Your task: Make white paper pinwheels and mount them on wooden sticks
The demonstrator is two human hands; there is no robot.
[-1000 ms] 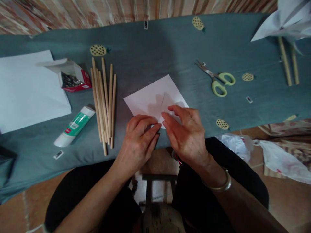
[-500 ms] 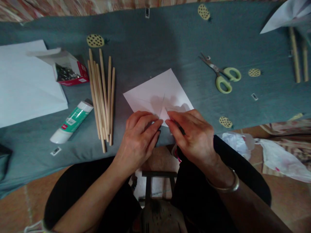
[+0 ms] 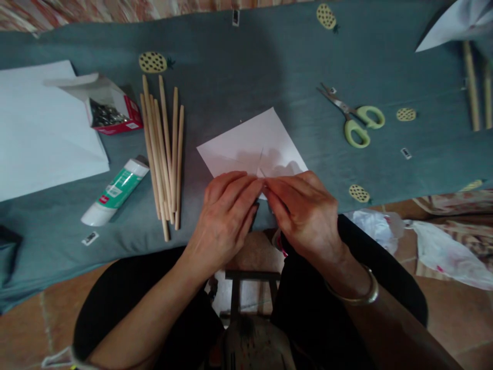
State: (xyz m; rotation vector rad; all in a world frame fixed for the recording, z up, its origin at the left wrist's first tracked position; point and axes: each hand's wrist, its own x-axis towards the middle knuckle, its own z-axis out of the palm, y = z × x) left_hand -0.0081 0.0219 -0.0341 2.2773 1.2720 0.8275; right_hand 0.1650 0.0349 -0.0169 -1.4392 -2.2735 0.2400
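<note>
A white sheet of paper (image 3: 246,139) with slits or creases running toward its middle lies at the table's near edge. My left hand (image 3: 231,210) is closed over its lower left part, thumb and fingertips pinched on the paper. From the other side my right hand (image 3: 304,208) pinches a raised flap of the same sheet. The fingertips of both hands meet near the sheet's lower middle, and they hide that corner. A metal bangle (image 3: 365,293) circles my right wrist.
Left of the paper lie several wooden sticks (image 3: 165,159), a glue bottle (image 3: 115,192), an open red box of small metal pieces (image 3: 115,113) and a stack of white paper (image 3: 46,133). Green-handled scissors (image 3: 356,121) rest on the right. A folded paper piece (image 3: 458,23) is at far right.
My left hand has shifted up and right, so its fingertips now meet those of my right hand. The paper flap between them is now mostly covered.
</note>
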